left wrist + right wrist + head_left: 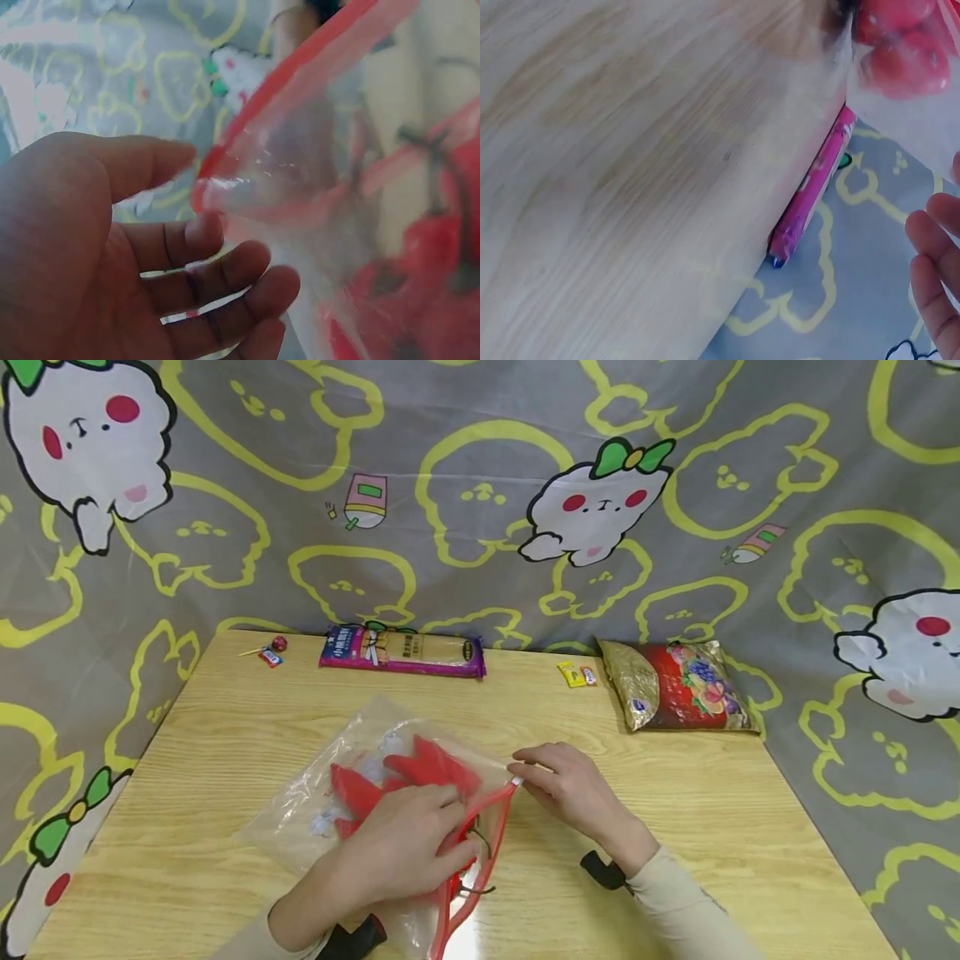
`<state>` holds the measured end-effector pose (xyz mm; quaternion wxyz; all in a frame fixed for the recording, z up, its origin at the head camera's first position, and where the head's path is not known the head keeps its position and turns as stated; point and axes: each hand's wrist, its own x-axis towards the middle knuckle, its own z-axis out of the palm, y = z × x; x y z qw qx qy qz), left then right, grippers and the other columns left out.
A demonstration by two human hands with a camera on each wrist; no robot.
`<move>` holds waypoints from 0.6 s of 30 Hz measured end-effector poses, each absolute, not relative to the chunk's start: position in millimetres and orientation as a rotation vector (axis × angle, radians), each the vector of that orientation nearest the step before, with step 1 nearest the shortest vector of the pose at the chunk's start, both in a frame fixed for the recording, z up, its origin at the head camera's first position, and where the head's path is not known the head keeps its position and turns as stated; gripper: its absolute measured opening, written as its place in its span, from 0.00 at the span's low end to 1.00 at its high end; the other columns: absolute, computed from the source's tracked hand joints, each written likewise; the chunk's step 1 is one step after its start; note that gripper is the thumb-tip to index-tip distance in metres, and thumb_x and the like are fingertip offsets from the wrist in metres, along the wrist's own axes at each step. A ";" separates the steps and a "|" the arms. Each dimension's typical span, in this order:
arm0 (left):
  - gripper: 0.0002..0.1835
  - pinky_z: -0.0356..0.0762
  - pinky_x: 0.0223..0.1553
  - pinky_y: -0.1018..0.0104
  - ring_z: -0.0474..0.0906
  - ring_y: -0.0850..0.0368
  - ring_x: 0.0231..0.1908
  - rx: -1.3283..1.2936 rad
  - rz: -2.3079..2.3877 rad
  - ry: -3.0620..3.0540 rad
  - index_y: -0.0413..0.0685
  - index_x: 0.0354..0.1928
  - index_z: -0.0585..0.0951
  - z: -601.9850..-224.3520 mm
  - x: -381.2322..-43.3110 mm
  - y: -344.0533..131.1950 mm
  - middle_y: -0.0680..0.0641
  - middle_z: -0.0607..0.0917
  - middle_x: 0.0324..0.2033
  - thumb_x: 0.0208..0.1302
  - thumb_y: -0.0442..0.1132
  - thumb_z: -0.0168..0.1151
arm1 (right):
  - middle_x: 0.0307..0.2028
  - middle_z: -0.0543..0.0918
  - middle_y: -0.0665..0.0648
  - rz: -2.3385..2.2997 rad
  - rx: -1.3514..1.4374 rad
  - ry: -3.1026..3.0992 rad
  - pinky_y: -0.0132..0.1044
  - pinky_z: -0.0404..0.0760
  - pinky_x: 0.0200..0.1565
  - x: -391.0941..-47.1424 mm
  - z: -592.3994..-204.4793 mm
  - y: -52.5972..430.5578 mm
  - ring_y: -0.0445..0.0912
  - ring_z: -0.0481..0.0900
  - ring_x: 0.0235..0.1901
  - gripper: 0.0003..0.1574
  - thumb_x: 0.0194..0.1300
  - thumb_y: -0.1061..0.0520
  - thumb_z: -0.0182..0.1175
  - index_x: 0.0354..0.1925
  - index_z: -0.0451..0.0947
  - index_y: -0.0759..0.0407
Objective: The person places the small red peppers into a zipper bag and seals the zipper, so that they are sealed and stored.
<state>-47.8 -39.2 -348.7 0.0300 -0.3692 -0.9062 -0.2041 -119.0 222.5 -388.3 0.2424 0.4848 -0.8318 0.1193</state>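
A clear zip bag (300, 802) with a red zip edge lies at the table's front, its mouth spread apart. Inside are red chili peppers (431, 764), some with dark stems at the mouth. My left hand (408, 843) is over the bag at its opening; in the left wrist view its thumb and index finger stand apart on either side of the red edge (206, 187). At the far corner of the mouth, my right hand (566, 785) pinches the bag by the white slider (517, 781). Only some right fingers (934, 247) show in the right wrist view.
Along the back lie a purple noodle packet (405, 652), a lollipop (279, 643) beside a small wrapped candy (270, 657), and a yellow candy (572, 674) with another next to it. A large gold and red bag (682, 689) lies back right. Patterned grey cloth (480, 485) encloses the table.
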 end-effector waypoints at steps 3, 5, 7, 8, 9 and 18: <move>0.26 0.66 0.26 0.68 0.67 0.63 0.24 -1.205 -0.407 -2.670 0.55 0.27 0.78 -361.2 -32.2 -36.0 0.58 0.71 0.24 0.57 0.68 0.47 | 0.43 0.81 0.55 0.342 1.313 -2.285 0.42 0.76 0.42 -119.9 -388.7 231.4 0.49 0.79 0.41 0.14 0.56 0.60 0.63 0.43 0.82 0.56; 0.30 0.66 0.26 0.68 0.69 0.61 0.23 -1.239 -0.268 -2.538 0.54 0.26 0.78 -371.4 -21.7 -36.3 0.57 0.72 0.23 0.54 0.73 0.44 | 0.43 0.82 0.56 0.356 1.304 -2.296 0.42 0.76 0.42 -121.0 -390.0 236.4 0.49 0.80 0.41 0.14 0.54 0.60 0.64 0.42 0.82 0.55; 0.28 0.63 0.23 0.69 0.70 0.61 0.22 -1.266 -0.156 -2.389 0.54 0.23 0.76 -382.7 -12.5 -37.5 0.56 0.73 0.21 0.54 0.70 0.46 | 0.42 0.82 0.56 0.373 1.291 -2.309 0.43 0.77 0.42 -122.4 -391.4 241.1 0.49 0.80 0.41 0.15 0.52 0.61 0.65 0.41 0.82 0.55; 0.27 0.62 0.21 0.69 0.70 0.61 0.21 -1.279 -0.112 -2.321 0.54 0.21 0.75 -388.3 -8.7 -38.2 0.56 0.72 0.19 0.54 0.69 0.45 | 0.42 0.82 0.56 0.383 1.281 -2.318 0.43 0.77 0.42 -122.9 -391.8 243.3 0.49 0.80 0.41 0.16 0.51 0.62 0.65 0.41 0.82 0.55; 0.27 0.60 0.20 0.70 0.69 0.61 0.19 -1.288 -0.074 -2.264 0.54 0.19 0.74 -393.8 -5.4 -38.7 0.56 0.71 0.18 0.55 0.68 0.44 | 0.42 0.82 0.56 0.390 1.273 -2.322 0.43 0.77 0.41 -123.6 -392.5 245.3 0.50 0.80 0.40 0.16 0.49 0.62 0.66 0.41 0.83 0.56; 0.27 0.65 0.24 0.67 0.67 0.60 0.20 -1.386 0.092 -2.259 0.56 0.22 0.74 -420.5 10.2 -32.2 0.55 0.70 0.18 0.64 0.64 0.34 | 0.41 0.82 0.57 0.416 1.244 -2.367 0.43 0.78 0.39 -123.6 -394.6 254.2 0.50 0.80 0.39 0.18 0.45 0.64 0.68 0.39 0.83 0.57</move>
